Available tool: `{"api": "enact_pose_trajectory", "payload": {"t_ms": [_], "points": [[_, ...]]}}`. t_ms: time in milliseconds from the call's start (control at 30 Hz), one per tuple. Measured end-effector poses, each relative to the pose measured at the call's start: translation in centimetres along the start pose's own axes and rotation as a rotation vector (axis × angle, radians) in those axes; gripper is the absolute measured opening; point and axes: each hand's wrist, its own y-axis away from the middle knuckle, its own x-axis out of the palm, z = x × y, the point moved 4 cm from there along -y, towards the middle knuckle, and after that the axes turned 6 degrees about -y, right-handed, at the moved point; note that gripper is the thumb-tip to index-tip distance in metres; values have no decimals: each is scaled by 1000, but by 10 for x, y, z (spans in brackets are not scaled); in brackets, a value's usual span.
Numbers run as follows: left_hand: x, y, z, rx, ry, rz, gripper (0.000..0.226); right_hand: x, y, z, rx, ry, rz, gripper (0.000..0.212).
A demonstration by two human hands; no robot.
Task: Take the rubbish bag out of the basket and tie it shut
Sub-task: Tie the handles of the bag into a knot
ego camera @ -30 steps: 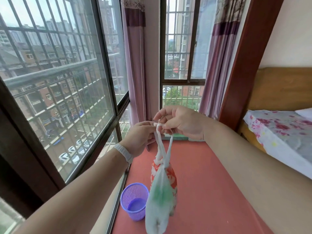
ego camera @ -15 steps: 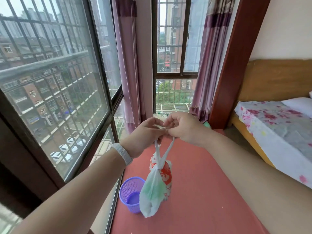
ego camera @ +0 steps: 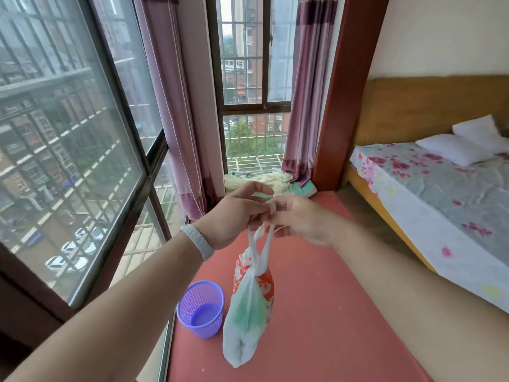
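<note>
A white rubbish bag (ego camera: 249, 307) with red print and something green inside hangs in the air above the red window seat (ego camera: 316, 312). Its two twisted handles run up to my hands, which meet fingertip to fingertip. My left hand (ego camera: 234, 213) pinches one handle. Blurred by motion, my right hand (ego camera: 297, 219) pinches the other. The small purple mesh basket (ego camera: 200, 308) stands with nothing in it on the seat, just left of the bag and close to the window.
Barred windows (ego camera: 68, 150) close off the left and far sides, with purple curtains (ego camera: 176, 111) hanging at the corner. Cloth items (ego camera: 264, 181) lie at the seat's far end. A bed (ego camera: 440, 194) with a floral sheet stands to the right, past a wooden post (ego camera: 344, 92).
My view has tilted down over the frames. Both hands have come lower and closer together on the handles. The bag still hangs from them beside the basket.
</note>
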Motion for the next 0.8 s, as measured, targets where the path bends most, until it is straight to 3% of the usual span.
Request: {"api": "enact_pose_trajectory", "payload": {"t_ms": [167,367,533,633,800], "points": [[36,-12,-12,-16,-150,43,29,-33,30,-6,-2,-5,17,12],[82,-25,-21,-72,-548,131,7,-110,84,-7,-28,-85,49,28],[143,-57,-22,-116,-755,178,50,-173,117,-17,-60,-218,-14,31],[179,-70,-24,-72,-592,180,47,-206,138,-21,-126,-389,-110,32],[231,-88,-25,49,182,214,39,-237,163,-13,-200,-605,-217,35]]}}
